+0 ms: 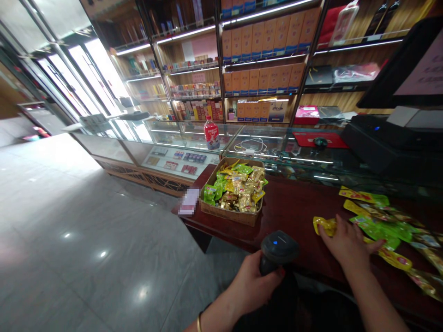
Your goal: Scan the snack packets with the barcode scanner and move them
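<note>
My left hand (254, 283) is wrapped round the handle of a dark barcode scanner (279, 246), which shows a small blue light. The scanner is held up near the front edge of the dark red table. On the right, my right hand (351, 246) lies palm down with its fingers spread. Its thumb and forefinger touch a small yellow snack packet (320, 224). Beside and under that hand are several loose packets, among them a green packet (375, 230) and another yellow packet (394, 258). A cardboard box (228, 216) to the left holds a heap of gold, green and yellow packets.
A pixelated paper or card (188, 201) lies at the table's left corner. Behind runs a glass display counter (166, 133) bearing a red bottle (211, 133), a white cable (249, 151) and a mouse (320, 142). A monitor (391, 69) stands at the right, before stocked shelves.
</note>
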Available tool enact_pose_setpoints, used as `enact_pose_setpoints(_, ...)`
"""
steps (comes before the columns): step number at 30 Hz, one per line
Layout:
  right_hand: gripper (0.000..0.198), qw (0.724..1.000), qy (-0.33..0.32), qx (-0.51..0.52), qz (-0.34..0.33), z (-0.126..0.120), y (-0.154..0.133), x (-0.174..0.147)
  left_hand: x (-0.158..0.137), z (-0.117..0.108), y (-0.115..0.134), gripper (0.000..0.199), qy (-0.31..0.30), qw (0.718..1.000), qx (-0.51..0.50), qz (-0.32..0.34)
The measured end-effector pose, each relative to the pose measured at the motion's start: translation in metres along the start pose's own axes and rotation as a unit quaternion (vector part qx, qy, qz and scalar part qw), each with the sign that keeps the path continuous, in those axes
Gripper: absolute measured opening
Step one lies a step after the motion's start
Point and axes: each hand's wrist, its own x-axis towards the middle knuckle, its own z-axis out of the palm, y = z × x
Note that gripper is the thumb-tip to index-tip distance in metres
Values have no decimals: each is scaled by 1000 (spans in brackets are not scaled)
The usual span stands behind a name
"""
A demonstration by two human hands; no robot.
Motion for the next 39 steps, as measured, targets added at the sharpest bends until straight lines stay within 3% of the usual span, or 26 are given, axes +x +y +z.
enact_pose_setpoints(3,71,998,39,27,-32,-2,3,3,0,0,1,21,-3,1000,-4,-2)
enact_pose_setpoints(7,87,986,73,139,-51,-5,4,7,1,-1,0,20,-2,1000,4,-3)
enact_pose_setpoints(9,89,979,69,189,14,-3,5,7,1,-2,-2,20,-1,1000,4,-2)
enact_pose_setpoints(12,74,950,13,243,194,2,1,6,1,-4,-3,19,0,1000,0,0)
enact_pose_setpoints(15,66,860,-27,388,329,6,-15,5,0,-4,-2,19,9,1000,-2,-7)
enact_pose_setpoints(18,66,725,-23,598,341,6,-43,3,-1,-3,0,19,12,1000,0,-12)
enact_pose_setpoints(20,67,672,-27,665,325,6,-61,-1,-1,-2,0,18,11,1000,3,-9)
enact_pose_setpoints(22,69,663,-42,680,311,8,-75,-8,-1,-2,0,17,11,1000,2,-7)
enact_pose_setpoints(27,58,685,-52,664,295,13,-81,-23,3,-1,-2,22,27,999,-16,-26)
enact_pose_setpoints(35,57,653,-72,689,305,9,-82,-18,13,0,1,31,80,996,-41,-1)
enact_pose_setpoints(39,62,621,-63,718,307,10,-81,-19,14,1,4,32,72,997,-30,-3)
